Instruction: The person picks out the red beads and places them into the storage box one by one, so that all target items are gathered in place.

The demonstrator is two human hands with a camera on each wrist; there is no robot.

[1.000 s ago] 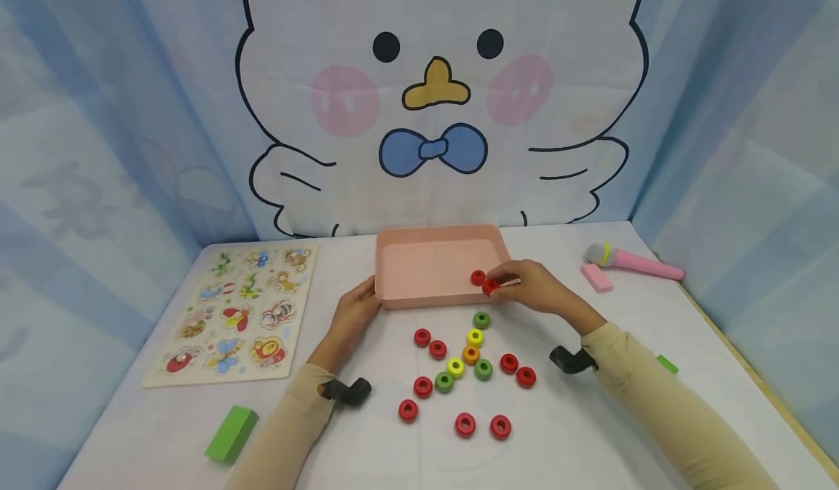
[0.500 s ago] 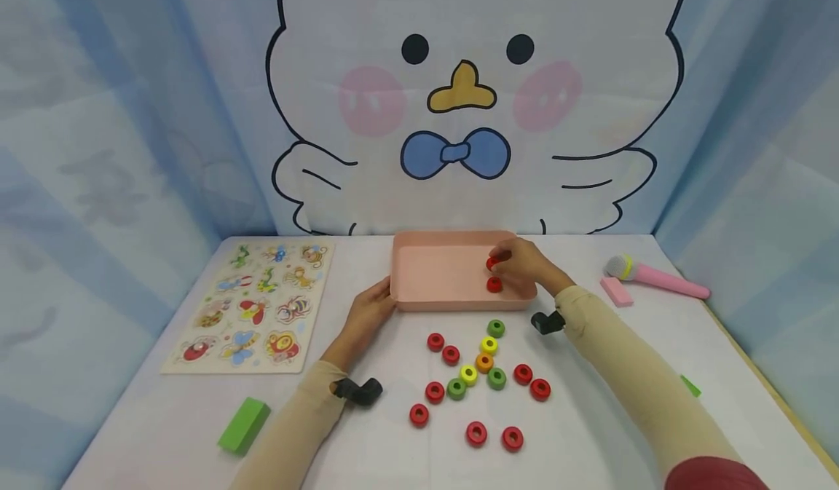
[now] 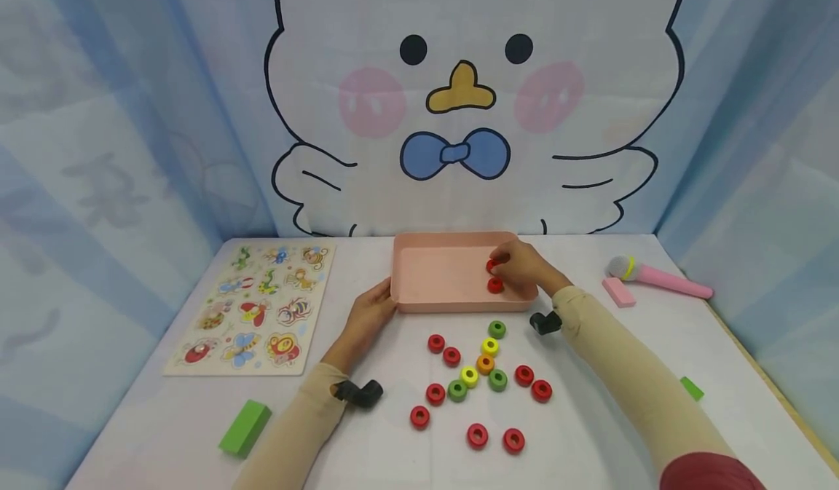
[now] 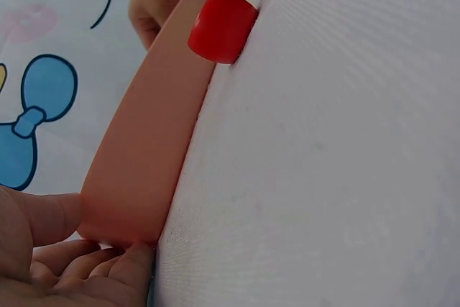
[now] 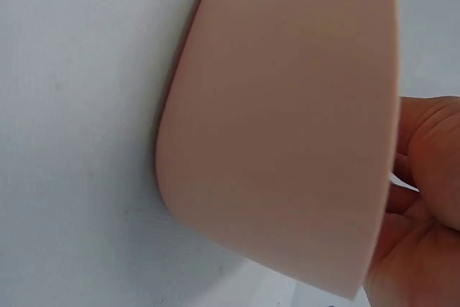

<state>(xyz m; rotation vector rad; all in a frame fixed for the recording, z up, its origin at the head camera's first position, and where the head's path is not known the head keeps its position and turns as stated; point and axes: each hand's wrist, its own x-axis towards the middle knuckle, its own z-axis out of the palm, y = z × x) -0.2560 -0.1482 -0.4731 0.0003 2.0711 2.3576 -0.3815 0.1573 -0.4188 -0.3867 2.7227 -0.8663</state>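
The right hand [image 3: 524, 270] reaches over the right end of the pink tray [image 3: 438, 242] and pinches a red ring [image 3: 491, 264] between curled fingertips, just above the tray floor; a second red ring [image 3: 494, 285] lies flat inside the tray, just in front of it. The left hand [image 3: 368, 312] rests on the tray's near-left corner, thumb on the outer wall and fingers loosely bent against its base in the left wrist view, steadying rather than clamping. The held ring looks small, light and rigid, probably painted wood with a smooth finish, so it could slip; a pinch across the outer rim suits it best, and it seems not fragile. It is mostly hidden by the fingers, so its tilt cannot be told, and being round it has no real long axis apart from the hole's. The tray appears to be thin, stiff, light plastic, long axis running left to right across the table [image 3: 590, 417], open side up. Loose rings [image 3: 485, 364] in red, green, yellow and orange lie scattered on the table just in front of the tray, all flat with holes up.
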